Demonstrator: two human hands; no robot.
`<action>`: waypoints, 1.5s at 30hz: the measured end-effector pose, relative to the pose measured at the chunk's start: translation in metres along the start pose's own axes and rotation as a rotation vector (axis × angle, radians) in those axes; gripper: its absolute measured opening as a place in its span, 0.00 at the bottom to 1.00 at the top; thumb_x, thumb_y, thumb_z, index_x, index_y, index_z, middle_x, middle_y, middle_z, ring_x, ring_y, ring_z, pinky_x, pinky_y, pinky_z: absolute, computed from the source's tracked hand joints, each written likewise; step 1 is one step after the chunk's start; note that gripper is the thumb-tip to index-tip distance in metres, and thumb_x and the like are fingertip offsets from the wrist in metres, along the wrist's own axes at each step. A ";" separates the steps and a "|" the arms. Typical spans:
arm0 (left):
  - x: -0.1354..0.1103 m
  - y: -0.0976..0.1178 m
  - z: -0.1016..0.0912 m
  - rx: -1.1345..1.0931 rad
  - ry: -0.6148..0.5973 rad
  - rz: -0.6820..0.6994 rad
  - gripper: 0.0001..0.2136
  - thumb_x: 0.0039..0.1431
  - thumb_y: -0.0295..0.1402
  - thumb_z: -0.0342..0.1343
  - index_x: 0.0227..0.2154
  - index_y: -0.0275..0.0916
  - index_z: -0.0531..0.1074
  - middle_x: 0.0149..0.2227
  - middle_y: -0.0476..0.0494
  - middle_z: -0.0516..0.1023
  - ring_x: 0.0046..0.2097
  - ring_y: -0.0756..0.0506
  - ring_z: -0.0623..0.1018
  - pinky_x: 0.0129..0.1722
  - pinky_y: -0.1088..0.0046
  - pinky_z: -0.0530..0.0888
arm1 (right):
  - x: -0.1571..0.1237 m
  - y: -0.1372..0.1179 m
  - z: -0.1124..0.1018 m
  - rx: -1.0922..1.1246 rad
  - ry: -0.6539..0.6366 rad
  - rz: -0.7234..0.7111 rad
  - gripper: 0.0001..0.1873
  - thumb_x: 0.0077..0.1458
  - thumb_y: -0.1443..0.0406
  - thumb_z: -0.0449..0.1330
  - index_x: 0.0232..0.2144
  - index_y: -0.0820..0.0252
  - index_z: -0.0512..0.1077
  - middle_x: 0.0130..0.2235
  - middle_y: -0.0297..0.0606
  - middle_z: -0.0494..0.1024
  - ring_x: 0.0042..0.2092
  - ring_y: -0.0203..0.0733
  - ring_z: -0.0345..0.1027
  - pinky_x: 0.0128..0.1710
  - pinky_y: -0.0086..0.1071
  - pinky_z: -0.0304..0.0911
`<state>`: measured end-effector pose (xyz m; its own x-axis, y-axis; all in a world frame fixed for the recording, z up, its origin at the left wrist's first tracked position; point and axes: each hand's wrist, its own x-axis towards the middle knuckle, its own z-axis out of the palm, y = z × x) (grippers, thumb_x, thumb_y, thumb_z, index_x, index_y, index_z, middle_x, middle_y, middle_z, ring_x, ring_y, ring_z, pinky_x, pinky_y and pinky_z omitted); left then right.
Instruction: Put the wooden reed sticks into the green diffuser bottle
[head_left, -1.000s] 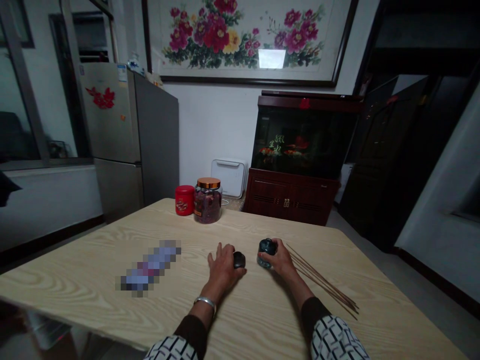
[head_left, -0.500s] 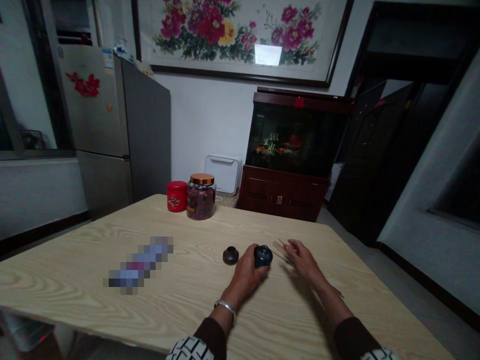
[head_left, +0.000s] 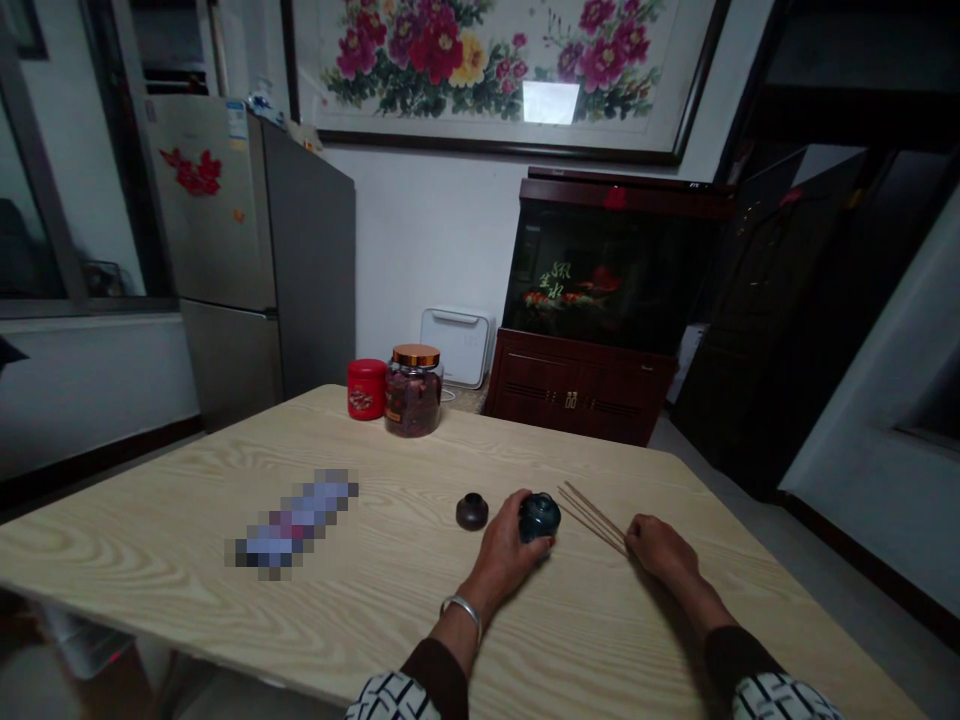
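My left hand [head_left: 504, 556] is wrapped around a small dark teal pot [head_left: 540, 514] that stands on the light wooden table [head_left: 225, 480]. A small dark brown lid [head_left: 472, 511] lies just left of the pot, apart from my hand. My right hand [head_left: 660, 546] rests on the table with its fingers curled over a bundle of thin brown sticks [head_left: 591, 515], which run from the pot's right side toward me.
A red tin [head_left: 367, 389] and a glass jar with a copper lid [head_left: 413, 391] stand at the table's far edge. A blurred-out object [head_left: 294, 523] lies at the left. Beyond are a fridge [head_left: 247, 250], a fish tank on a cabinet [head_left: 607, 290] and a white box [head_left: 457, 345].
My left hand let go of the lid and took hold of the pot. My right hand released the pot, moved right and closed over the sticks.
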<state>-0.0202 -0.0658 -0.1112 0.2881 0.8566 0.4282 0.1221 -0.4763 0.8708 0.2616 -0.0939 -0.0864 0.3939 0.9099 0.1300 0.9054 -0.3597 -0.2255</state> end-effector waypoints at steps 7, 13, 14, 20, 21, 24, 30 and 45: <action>0.000 0.002 -0.001 -0.025 -0.016 -0.015 0.32 0.47 0.32 0.63 0.56 0.42 0.61 0.52 0.41 0.72 0.52 0.41 0.73 0.54 0.64 0.68 | 0.011 -0.015 -0.036 0.393 0.238 -0.060 0.09 0.48 0.58 0.56 0.25 0.55 0.71 0.28 0.40 0.78 0.31 0.43 0.70 0.28 0.32 0.57; 0.000 0.002 -0.001 -0.035 -0.015 -0.011 0.32 0.47 0.32 0.63 0.57 0.41 0.61 0.52 0.41 0.72 0.52 0.41 0.73 0.54 0.65 0.67 | 0.003 -0.080 -0.079 1.311 0.323 -0.038 0.19 0.40 0.54 0.66 0.31 0.61 0.72 0.32 0.41 0.77 0.33 0.41 0.73 0.26 0.28 0.65; 0.000 0.003 -0.001 -0.030 -0.016 -0.009 0.32 0.47 0.32 0.63 0.56 0.41 0.61 0.52 0.41 0.72 0.52 0.42 0.73 0.54 0.65 0.67 | 0.000 -0.090 -0.082 1.378 0.316 -0.043 0.19 0.38 0.55 0.68 0.31 0.61 0.72 0.32 0.40 0.77 0.33 0.40 0.73 0.26 0.28 0.66; 0.001 0.005 -0.002 -0.009 0.000 0.014 0.31 0.46 0.31 0.64 0.55 0.42 0.62 0.52 0.41 0.72 0.52 0.42 0.72 0.55 0.66 0.67 | -0.015 -0.120 -0.071 1.451 0.311 -0.104 0.18 0.39 0.56 0.69 0.30 0.61 0.72 0.29 0.37 0.76 0.31 0.37 0.72 0.26 0.27 0.68; 0.001 0.005 -0.002 -0.009 0.003 0.014 0.31 0.46 0.31 0.64 0.55 0.42 0.62 0.52 0.41 0.72 0.52 0.42 0.72 0.55 0.66 0.67 | -0.016 -0.122 -0.067 1.440 0.304 -0.116 0.18 0.40 0.56 0.69 0.30 0.61 0.72 0.29 0.36 0.76 0.31 0.37 0.72 0.26 0.27 0.69; 0.001 0.004 -0.002 -0.011 0.006 0.019 0.31 0.46 0.31 0.64 0.55 0.42 0.62 0.51 0.42 0.73 0.51 0.42 0.73 0.53 0.67 0.68 | -0.018 -0.126 -0.054 1.414 0.271 -0.143 0.17 0.41 0.55 0.68 0.30 0.61 0.71 0.29 0.35 0.76 0.31 0.38 0.71 0.26 0.28 0.69; 0.002 0.003 -0.001 0.000 -0.009 0.025 0.31 0.46 0.31 0.64 0.54 0.42 0.62 0.51 0.43 0.73 0.50 0.44 0.73 0.52 0.68 0.68 | -0.024 -0.135 -0.026 1.312 0.128 -0.182 0.19 0.41 0.53 0.67 0.29 0.60 0.71 0.27 0.35 0.75 0.31 0.40 0.71 0.27 0.30 0.67; 0.002 -0.002 0.000 -0.014 -0.029 0.007 0.31 0.48 0.32 0.63 0.56 0.41 0.61 0.51 0.42 0.73 0.50 0.43 0.73 0.52 0.67 0.69 | -0.010 0.010 -0.016 0.022 0.052 -0.125 0.11 0.52 0.64 0.54 0.29 0.56 0.77 0.36 0.42 0.80 0.40 0.45 0.72 0.36 0.32 0.57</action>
<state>-0.0203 -0.0630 -0.1125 0.3163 0.8470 0.4273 0.1063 -0.4792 0.8713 0.2688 -0.1100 -0.0741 0.2860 0.9354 0.2078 0.9445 -0.2386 -0.2257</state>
